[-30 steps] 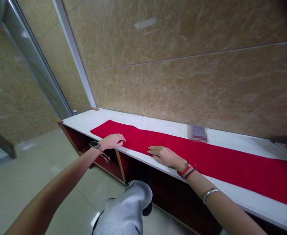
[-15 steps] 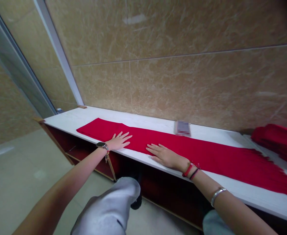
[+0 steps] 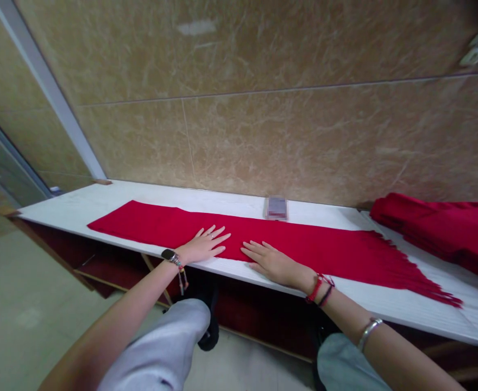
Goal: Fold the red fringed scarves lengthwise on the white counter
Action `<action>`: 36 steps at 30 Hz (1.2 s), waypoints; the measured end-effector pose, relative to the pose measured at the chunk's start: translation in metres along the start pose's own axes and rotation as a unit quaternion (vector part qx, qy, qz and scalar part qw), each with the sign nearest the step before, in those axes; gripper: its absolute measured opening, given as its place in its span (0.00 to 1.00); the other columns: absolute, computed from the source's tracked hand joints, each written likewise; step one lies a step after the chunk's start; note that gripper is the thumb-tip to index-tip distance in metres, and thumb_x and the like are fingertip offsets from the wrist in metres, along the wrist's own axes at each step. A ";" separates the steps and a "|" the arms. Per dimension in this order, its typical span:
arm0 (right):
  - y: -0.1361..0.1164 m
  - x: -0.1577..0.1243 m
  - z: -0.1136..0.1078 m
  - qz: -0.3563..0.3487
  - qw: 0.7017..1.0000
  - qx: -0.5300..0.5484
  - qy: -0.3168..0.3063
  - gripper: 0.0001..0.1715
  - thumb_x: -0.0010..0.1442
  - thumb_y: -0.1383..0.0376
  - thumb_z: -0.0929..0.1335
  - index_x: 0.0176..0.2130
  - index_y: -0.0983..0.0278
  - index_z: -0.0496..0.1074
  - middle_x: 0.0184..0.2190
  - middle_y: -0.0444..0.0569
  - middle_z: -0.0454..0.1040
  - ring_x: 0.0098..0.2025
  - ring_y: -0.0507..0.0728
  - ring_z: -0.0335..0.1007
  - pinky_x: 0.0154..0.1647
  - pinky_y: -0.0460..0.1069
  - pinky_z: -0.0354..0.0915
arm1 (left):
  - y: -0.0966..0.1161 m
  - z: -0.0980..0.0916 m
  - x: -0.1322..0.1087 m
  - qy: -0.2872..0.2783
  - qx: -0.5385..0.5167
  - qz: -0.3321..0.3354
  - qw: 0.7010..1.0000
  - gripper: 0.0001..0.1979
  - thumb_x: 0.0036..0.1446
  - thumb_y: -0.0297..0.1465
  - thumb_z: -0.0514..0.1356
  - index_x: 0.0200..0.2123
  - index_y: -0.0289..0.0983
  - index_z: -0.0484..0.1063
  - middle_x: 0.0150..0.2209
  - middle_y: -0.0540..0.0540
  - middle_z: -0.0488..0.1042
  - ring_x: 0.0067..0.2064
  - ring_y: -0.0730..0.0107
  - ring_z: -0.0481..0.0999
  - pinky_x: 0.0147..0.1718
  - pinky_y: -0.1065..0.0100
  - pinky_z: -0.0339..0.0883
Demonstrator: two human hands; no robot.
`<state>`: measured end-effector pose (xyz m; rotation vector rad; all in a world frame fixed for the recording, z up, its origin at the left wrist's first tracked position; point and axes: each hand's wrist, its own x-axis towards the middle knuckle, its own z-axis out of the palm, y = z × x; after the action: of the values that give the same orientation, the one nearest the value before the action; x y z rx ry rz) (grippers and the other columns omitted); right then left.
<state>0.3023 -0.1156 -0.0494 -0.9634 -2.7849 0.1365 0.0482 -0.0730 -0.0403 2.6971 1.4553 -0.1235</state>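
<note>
A long red scarf [image 3: 324, 247] lies spread lengthwise along the white counter, its fringed end to the right and a straight, plain end to the left. My left hand [image 3: 204, 244] rests flat on the scarf near its front edge, fingers spread. Just to the right, my right hand [image 3: 274, 263] also lies palm down on the cloth, fingers stretched out and pointing left. Neither hand grips the fabric. A small gap of red cloth shows between the two hands.
The white counter [image 3: 117, 191] runs along a tan marble-tiled wall [image 3: 243, 141]. A small blurred rectangular item [image 3: 277, 208] stands behind the scarf. More red cloth [image 3: 438, 228] is heaped at the right. Dark red open shelves [image 3: 117, 269] lie below the counter.
The view has swung right, showing more of the fringe and the red heap. Both hands stay flat, and the left hand now sits farther right along the scarf, closer to the right hand.
</note>
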 end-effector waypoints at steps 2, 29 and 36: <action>0.001 -0.004 0.000 -0.007 1.000 0.002 -0.013 0.29 0.66 0.56 0.50 0.62 0.63 0.52 0.62 0.52 0.51 0.64 0.59 0.41 0.62 0.60 0.43 | -0.002 -0.002 -0.003 -0.009 0.000 -0.003 1.000 0.26 0.62 0.45 0.41 0.63 0.50 0.42 0.66 0.51 0.37 0.65 0.56 0.33 0.58 0.47 0.33; 0.038 -0.035 -0.013 0.183 0.982 -0.044 0.000 0.33 0.64 0.51 0.53 0.62 0.63 0.50 0.63 0.54 0.47 0.64 0.64 0.40 0.59 0.66 0.45 | 0.031 -0.010 0.046 -0.035 -0.027 -0.079 0.996 0.30 0.59 0.49 0.40 0.63 0.49 0.41 0.65 0.45 0.33 0.64 0.44 0.33 0.55 0.39 0.39; 0.065 -0.069 -0.020 0.238 0.970 -0.038 -0.007 0.35 0.62 0.48 0.54 0.63 0.58 0.46 0.64 0.53 0.45 0.65 0.65 0.36 0.58 0.68 0.44 | 0.036 -0.020 0.045 -0.063 -0.022 -0.113 0.991 0.29 0.59 0.45 0.41 0.63 0.49 0.43 0.65 0.45 0.36 0.63 0.41 0.38 0.53 0.38 0.43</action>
<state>0.3985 -0.1071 -0.0499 -1.6401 -2.5286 0.1033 0.1040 -0.0537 -0.0244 2.4336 1.6967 -0.2674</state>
